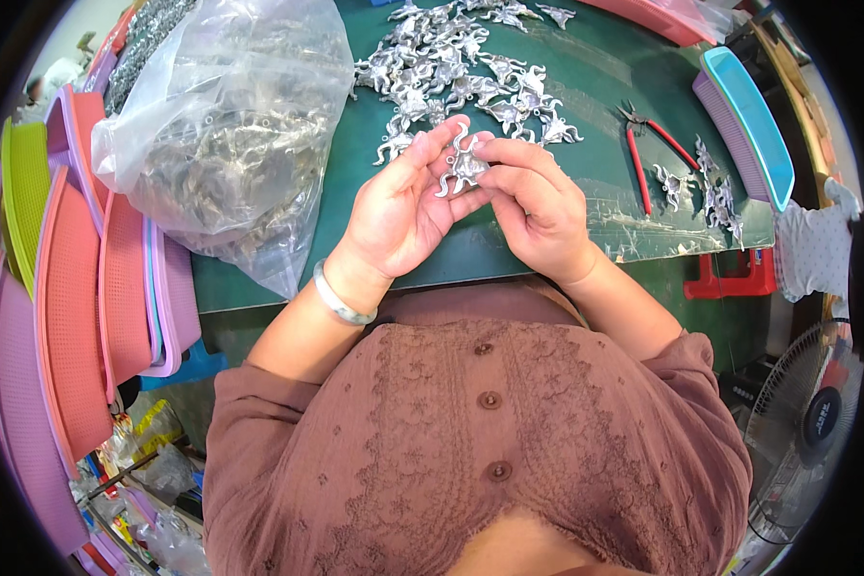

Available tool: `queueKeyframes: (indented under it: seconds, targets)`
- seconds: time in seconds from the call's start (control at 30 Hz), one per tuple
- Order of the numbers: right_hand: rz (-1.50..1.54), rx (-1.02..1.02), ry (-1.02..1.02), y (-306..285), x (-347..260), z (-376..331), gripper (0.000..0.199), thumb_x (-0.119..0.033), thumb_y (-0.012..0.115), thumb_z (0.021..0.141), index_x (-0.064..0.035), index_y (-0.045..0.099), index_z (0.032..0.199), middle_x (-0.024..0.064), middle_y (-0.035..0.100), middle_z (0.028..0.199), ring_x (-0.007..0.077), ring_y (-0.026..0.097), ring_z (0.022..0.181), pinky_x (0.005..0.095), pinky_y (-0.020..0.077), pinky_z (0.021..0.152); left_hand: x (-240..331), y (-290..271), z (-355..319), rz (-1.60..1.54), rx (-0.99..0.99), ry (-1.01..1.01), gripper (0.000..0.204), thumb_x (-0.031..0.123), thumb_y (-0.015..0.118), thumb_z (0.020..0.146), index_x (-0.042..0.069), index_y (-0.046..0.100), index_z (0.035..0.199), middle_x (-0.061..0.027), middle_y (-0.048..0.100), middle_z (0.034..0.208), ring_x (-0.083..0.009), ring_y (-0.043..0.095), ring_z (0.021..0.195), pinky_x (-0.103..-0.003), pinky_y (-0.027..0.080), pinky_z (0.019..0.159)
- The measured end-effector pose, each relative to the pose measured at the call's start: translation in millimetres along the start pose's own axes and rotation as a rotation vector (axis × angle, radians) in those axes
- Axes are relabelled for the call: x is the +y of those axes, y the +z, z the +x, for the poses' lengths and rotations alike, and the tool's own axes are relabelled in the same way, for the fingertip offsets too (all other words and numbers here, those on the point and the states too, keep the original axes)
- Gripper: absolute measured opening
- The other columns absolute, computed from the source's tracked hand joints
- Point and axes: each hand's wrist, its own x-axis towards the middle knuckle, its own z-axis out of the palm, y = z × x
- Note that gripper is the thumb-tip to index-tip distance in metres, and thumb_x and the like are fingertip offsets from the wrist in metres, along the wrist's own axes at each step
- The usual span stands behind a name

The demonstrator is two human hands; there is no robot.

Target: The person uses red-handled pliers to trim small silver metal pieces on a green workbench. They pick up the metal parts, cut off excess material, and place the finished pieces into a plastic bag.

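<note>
A small silver metal casting point(465, 167) with curled, horn-like arms is held up over the table's near edge. My left hand point(398, 206), palm turned up, cradles it on the fingers, and the thumb is beside its left edge. From the other side my right hand point(540, 206) pinches the casting between bent fingers and thumb. Just beyond my hands lies a loose pile of similar silver castings point(451, 62). Red-handled pliers point(650, 154) rest with their jaws apart to the right, with a few more castings point(718, 197) next to them.
A large clear plastic bag point(250, 125) full of castings covers the left of the green table point(605, 72). Stacked coloured baskets point(72, 317) stand at far left. At right are a turquoise-and-purple basket point(754, 120), a red stool point(732, 276) and a fan point(804, 413).
</note>
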Motion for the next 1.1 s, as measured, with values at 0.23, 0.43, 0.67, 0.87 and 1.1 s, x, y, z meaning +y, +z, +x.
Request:
queueKeyframes:
  seconds: [0.23,0.43,0.67,0.87,1.1]
  targets:
    - [-0.135,0.003,0.190,-31.5,18.4,-0.3,0.022,0.002,0.060,0.071,-0.0023,0.058,0.092,0.0133,0.058,0.101,0.0303,0.056,0.096,0.0346,0.0451,0.082,6.1,-5.8,-1.7,0.051,0.016,-0.023,0.040,0.029,0.035,0.095,0.000,0.043,0.122,-0.0158,0.052,0.117,-0.0280,0.053,0.104,-0.042,0.042,0.092]
    - [-0.621,-0.188,0.321,-55.3,58.0,-12.5,0.043,-0.005,0.061,0.072,-0.0014,0.050,0.114,0.0153,0.053,0.113,0.0343,0.046,0.106,0.0402,0.0375,0.090,5.8,-11.0,-3.0,0.156,0.001,-0.003,0.047,0.029,0.035,0.095,-0.004,0.036,0.128,-0.0209,0.045,0.125,-0.0331,0.047,0.112,-0.044,0.040,0.095]
    - [-0.559,-0.227,0.388,-58.7,61.1,-12.4,0.040,-0.005,0.061,0.071,-0.0031,0.053,0.111,0.0121,0.058,0.099,0.0314,0.050,0.097,0.0390,0.0396,0.085,2.1,-20.2,-1.5,0.118,0.020,-0.021,0.041,0.024,0.039,0.093,-0.001,0.038,0.126,-0.0201,0.051,0.115,-0.0326,0.052,0.106,-0.044,0.043,0.092]
    - [-0.340,-0.151,0.563,-61.8,60.4,-13.1,0.041,0.001,0.060,0.071,-0.0034,0.053,0.111,0.0092,0.056,0.084,0.0253,0.053,0.083,0.0337,0.0428,0.077,2.6,-19.2,-0.6,0.148,-0.017,-0.036,0.042,0.020,0.043,0.092,0.004,0.034,0.130,-0.0175,0.054,0.109,-0.0339,0.052,0.106,-0.047,0.044,0.090]
    - [0.095,0.043,0.499,-63.7,53.1,-7.7,0.046,0.008,0.056,0.074,-0.0029,0.048,0.118,0.0033,0.051,0.084,0.0106,0.049,0.077,0.0221,0.0417,0.072,-0.6,-9.4,-0.5,0.355,0.049,-0.103,0.043,0.019,0.046,0.091,0.006,0.035,0.131,-0.0125,0.056,0.106,-0.0292,0.055,0.102,-0.043,0.048,0.084]
